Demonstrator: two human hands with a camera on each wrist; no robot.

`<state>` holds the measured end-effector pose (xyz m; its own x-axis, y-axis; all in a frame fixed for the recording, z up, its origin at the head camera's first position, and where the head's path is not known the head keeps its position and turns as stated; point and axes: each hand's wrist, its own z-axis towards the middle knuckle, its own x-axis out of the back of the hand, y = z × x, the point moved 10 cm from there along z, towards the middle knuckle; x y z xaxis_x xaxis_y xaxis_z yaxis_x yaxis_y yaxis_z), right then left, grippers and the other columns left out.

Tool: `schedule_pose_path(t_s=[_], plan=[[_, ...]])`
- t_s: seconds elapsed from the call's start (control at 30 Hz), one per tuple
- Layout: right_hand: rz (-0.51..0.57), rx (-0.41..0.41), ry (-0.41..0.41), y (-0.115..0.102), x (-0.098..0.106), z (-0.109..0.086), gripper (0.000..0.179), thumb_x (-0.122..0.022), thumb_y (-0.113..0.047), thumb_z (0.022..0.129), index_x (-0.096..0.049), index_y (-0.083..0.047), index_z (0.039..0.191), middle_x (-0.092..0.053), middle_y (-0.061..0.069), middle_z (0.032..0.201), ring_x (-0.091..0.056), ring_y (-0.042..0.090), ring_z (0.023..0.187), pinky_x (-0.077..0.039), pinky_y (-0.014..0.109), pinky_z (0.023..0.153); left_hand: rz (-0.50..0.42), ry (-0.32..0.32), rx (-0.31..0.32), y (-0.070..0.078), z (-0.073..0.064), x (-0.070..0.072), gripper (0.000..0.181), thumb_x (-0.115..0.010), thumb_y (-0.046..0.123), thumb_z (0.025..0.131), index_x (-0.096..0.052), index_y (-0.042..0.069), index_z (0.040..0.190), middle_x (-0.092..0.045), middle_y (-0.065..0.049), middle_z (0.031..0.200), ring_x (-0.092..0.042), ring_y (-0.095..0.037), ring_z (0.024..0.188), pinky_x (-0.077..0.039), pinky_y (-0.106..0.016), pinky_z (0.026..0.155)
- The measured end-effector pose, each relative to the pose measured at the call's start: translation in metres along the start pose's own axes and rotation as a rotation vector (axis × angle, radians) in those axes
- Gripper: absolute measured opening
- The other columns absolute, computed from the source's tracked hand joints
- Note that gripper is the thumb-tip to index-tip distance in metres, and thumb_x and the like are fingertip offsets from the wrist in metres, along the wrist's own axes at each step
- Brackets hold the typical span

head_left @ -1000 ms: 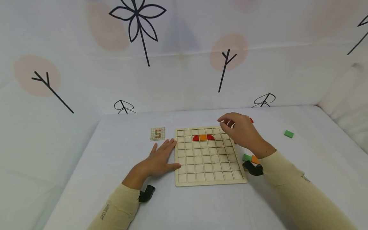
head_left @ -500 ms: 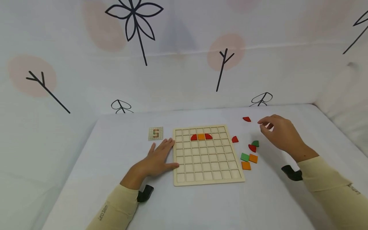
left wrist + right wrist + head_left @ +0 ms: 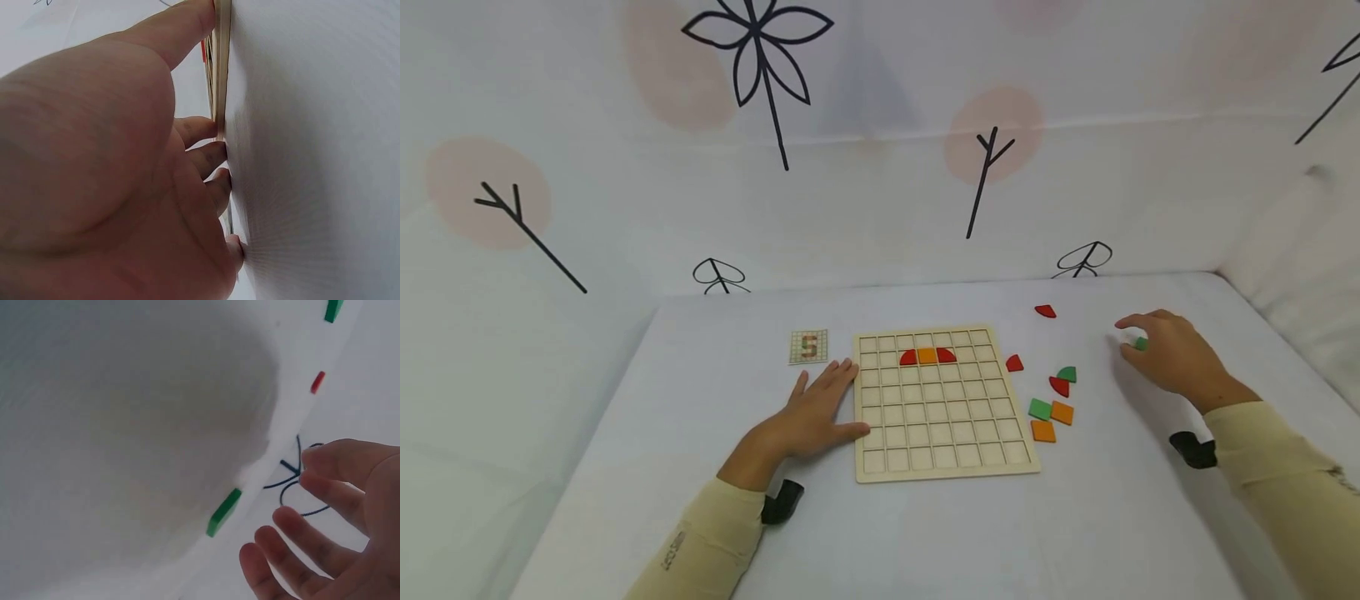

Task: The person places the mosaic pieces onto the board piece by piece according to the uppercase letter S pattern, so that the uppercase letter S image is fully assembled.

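Note:
My left hand (image 3: 808, 417) lies spread on the table at the left side of a wooden grid board (image 3: 925, 437), thumb and index fingertip right at its edge. Near the board's top row sit an orange square tile (image 3: 927, 356) and two red quarter-round tiles, one on either side. Over the table's right part, my right hand (image 3: 1176, 354) hovers with nothing in its fingers, which are spread and slightly bent. A green tile (image 3: 1141, 343) shows partly behind that hand; in the right wrist view the green tile (image 3: 224, 513) lies on the cloth below the fingertips.
Right of the board lie a green square (image 3: 1041, 408), orange squares (image 3: 1062, 412), a green quarter-round (image 3: 1067, 374) and red quarter-rounds (image 3: 1014, 363), one of them farther back. A small pattern card (image 3: 808, 347) with an S-shaped design lies left of the board. A printed cloth hangs behind.
My right hand has moved right, from above the board's upper right corner to the lone green tile, and its fingers have spread a little. My left hand has stayed at the board.

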<state>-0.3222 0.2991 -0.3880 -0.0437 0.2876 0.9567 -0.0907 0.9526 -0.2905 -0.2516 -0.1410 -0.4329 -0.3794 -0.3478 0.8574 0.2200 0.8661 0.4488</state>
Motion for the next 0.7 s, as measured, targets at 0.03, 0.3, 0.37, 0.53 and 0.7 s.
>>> schedule_pose_path(t_s=[0.03,0.3,0.37,0.53,0.7], plan=[[-0.006,-0.002,-0.012,0.004,-0.002,0.001,0.040,-0.059,-0.011,0.094,-0.057,0.009,0.129,-0.046,0.041,0.130,-0.041,0.057,0.118,-0.038,0.072,0.098,0.000,0.000,0.000,0.000,0.000,0.000,0.097,-0.068,0.054,0.090,-0.016,0.016,0.162,-0.012,0.000,0.169,-0.005,-0.020,0.158,0.004,-0.054,0.126],[-0.008,-0.017,-0.094,0.026,-0.011,0.006,0.044,-0.054,-0.008,0.094,-0.051,0.015,0.131,-0.049,0.043,0.129,-0.043,0.059,0.120,-0.036,0.072,0.101,0.000,0.001,0.005,0.000,-0.001,0.000,0.096,-0.068,0.053,0.090,-0.016,0.016,0.162,-0.012,0.001,0.169,-0.005,-0.020,0.158,0.005,-0.054,0.126],[-0.012,-0.016,-0.097,0.029,-0.011,0.007,0.044,-0.054,-0.007,0.094,-0.051,0.015,0.131,-0.051,0.043,0.126,-0.045,0.059,0.118,-0.038,0.072,0.099,-0.003,0.002,0.005,0.000,-0.001,0.001,0.096,-0.069,0.053,0.090,-0.016,0.016,0.162,-0.012,0.001,0.169,-0.005,-0.020,0.158,0.005,-0.054,0.126],[-0.020,-0.018,-0.102,0.034,-0.012,0.010,0.041,-0.055,-0.007,0.094,-0.053,0.016,0.128,-0.054,0.044,0.121,-0.049,0.059,0.113,-0.041,0.070,0.094,0.000,0.003,0.005,0.000,-0.001,0.001,0.096,-0.069,0.053,0.090,-0.017,0.016,0.162,-0.013,0.000,0.169,-0.005,-0.020,0.158,0.004,-0.054,0.126],[-0.008,-0.013,-0.096,0.036,-0.012,0.011,0.036,-0.057,-0.005,0.093,-0.058,0.014,0.123,-0.058,0.042,0.113,-0.055,0.054,0.102,-0.047,0.064,0.083,0.002,-0.005,0.004,-0.001,0.000,0.000,0.097,-0.068,0.054,0.090,-0.016,0.017,0.162,-0.012,0.001,0.170,-0.004,-0.020,0.158,0.005,-0.054,0.126]])
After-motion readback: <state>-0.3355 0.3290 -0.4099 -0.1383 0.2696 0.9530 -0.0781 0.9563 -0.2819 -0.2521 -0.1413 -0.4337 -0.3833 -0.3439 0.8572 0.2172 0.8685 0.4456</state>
